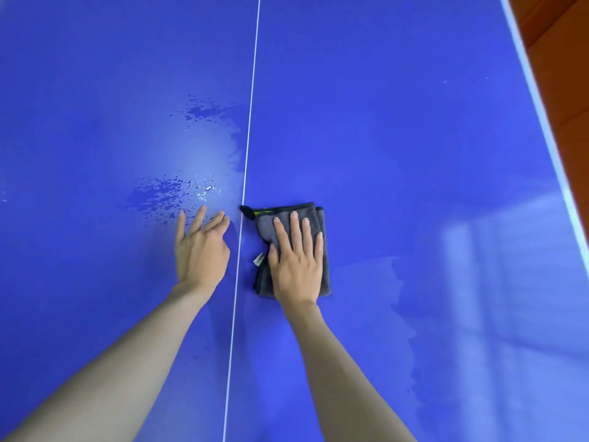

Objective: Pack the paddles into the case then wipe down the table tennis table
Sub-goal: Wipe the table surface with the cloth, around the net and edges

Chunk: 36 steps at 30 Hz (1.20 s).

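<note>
The blue table tennis table [398,122] fills the view, split by a thin white centre line [250,122]. A folded grey cloth [323,224] with a black loop and a yellow strip lies just right of that line. My right hand [296,260] presses flat on the cloth with straight fingers. My left hand [199,247] rests on the table left of the line, fingers spread and straight. Water droplets and wet patches [172,193] sit just beyond my left fingertips, and more wet patches [204,111] lie farther up. No paddles or case are in view.
The table's white right edge [538,106] runs diagonally down the right side, with an orange-brown floor [567,59] beyond it. A faint damp streak [401,298] and window reflections [497,282] show on the right half.
</note>
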Tool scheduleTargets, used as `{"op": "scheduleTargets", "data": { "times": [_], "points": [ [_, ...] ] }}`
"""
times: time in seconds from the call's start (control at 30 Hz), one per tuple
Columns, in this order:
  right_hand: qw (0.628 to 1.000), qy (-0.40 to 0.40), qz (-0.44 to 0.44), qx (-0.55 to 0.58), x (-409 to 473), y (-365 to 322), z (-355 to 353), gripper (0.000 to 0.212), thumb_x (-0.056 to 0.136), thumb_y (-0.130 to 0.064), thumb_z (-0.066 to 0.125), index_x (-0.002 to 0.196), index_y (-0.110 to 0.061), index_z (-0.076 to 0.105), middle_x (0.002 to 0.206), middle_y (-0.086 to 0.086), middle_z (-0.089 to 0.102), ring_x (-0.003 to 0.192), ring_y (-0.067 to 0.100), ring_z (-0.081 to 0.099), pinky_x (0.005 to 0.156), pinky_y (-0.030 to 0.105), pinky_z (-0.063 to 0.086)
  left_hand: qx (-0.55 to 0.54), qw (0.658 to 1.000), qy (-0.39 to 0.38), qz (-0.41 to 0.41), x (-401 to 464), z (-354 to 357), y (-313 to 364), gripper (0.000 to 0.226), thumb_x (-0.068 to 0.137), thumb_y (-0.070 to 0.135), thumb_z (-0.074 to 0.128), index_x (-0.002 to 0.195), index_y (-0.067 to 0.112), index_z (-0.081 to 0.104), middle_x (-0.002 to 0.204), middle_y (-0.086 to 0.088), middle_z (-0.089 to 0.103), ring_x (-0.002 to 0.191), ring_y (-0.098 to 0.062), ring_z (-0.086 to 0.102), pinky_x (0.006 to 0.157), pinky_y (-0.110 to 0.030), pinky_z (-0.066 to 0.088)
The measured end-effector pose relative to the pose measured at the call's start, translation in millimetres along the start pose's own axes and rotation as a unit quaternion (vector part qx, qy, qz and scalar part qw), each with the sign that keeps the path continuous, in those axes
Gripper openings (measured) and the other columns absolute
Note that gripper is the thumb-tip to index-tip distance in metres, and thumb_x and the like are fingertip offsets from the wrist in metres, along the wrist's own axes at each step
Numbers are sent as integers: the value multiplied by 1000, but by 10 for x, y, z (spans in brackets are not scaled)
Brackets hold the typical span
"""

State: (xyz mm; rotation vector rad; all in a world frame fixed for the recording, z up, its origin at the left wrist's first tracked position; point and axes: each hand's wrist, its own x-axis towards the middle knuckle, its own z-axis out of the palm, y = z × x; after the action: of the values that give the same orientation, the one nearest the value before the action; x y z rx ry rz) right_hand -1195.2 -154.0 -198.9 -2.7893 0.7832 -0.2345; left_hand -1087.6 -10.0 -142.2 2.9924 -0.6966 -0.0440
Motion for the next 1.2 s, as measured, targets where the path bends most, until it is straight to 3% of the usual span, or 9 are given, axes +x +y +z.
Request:
{"op": "scheduleTargets", "data": {
  "times": [0.23,0.37,0.53,0.73,0.87,1.07,1.2],
  "points": [
    [993,20,116,-15,-222,1631,-458,59,101,-46,42,158,-32,44,170,2,32,157,26,28,128,52,20,14,998,20,59,-622,45,-60,48,80,-12,62,120,12,74,126,0,74,136,-29,56,121,-55,25],
    [982,0,188,-17,-485,2149,-647,62,101,-49,35,162,-35,35,173,-1,22,160,23,18,129,52,14,29,997,-16,66,-853,69,-101,56,79,-14,56,125,13,71,136,3,68,136,-29,56,122,-57,25],
    [972,5,235,-16,-480,1714,-547,60,104,-51,31,163,-41,29,174,-6,17,161,21,15,129,52,11,15,998,-47,36,-885,78,-40,67,71,-21,61,127,15,67,140,5,64,142,-29,50,126,-59,14],
    [996,22,82,0,-682,303,-163,57,105,-47,44,160,-36,39,172,2,28,159,28,24,128,55,17,-23,997,-70,9,-869,22,-15,68,73,-23,58,127,16,68,141,6,64,145,-30,46,125,-59,18],
    [1000,5,-17,22,-1028,-375,30,57,107,-51,42,161,-35,37,172,4,28,159,28,23,129,54,17,-58,996,-37,-54,-917,-28,-65,62,78,-18,54,129,13,71,136,0,68,145,-26,47,127,-51,17],
    [997,-16,-65,34,-1103,-206,-6,53,108,-46,40,160,-36,39,171,-2,28,159,23,23,128,51,19,-39,999,0,-5,-1232,-65,-109,58,76,-16,61,127,9,72,133,-2,70,140,-27,53,125,-53,23],
    [1000,-13,-15,12,-1121,366,-180,54,107,-44,40,161,-37,37,171,-2,29,159,22,22,128,51,19,-26,999,2,23,-1451,-66,-73,58,73,-17,63,123,10,73,131,-3,71,138,-27,55,123,-55,26]
  ]
}}
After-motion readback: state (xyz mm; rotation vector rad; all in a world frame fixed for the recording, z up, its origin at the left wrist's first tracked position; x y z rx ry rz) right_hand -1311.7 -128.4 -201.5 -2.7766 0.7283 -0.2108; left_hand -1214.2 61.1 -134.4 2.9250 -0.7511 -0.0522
